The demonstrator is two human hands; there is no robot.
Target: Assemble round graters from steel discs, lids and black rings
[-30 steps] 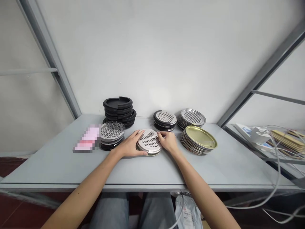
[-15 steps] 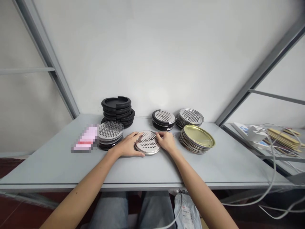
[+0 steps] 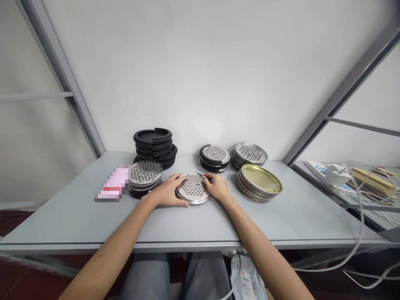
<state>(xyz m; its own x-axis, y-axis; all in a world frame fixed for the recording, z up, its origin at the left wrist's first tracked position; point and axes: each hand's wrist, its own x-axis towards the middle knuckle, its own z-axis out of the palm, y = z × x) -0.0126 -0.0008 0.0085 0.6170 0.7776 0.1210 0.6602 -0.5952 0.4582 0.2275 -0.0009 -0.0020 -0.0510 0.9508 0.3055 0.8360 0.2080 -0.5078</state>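
In the middle of the desk lies a round metal grater plate (image 3: 194, 187) with rows of slotted holes, on one or more silvery rims. My left hand (image 3: 168, 191) curves around its left edge, fingers at the back and thumb in front. At the right edge, my right hand (image 3: 217, 186) grips the rim with bent fingers, its fingertips partly hidden. Left of my left hand stands a pile topped by a spiky grater plate (image 3: 146, 171), with black parts beneath. A stack of gold-coloured round lids (image 3: 261, 179) sits to the right of my right hand.
Black ring-shaped holders (image 3: 153, 146) are piled at the back left. Farther back are a grater plate in a black ring (image 3: 215, 154) and a stack of slotted plates (image 3: 250, 153). A blurred pink item (image 3: 114, 183) lies left. White cables (image 3: 359, 225) hang at the right.
My right fingers have shifted slightly left over the plate's edge. My left hand stays around the plate, which has barely moved. The whole view has tilted a little.
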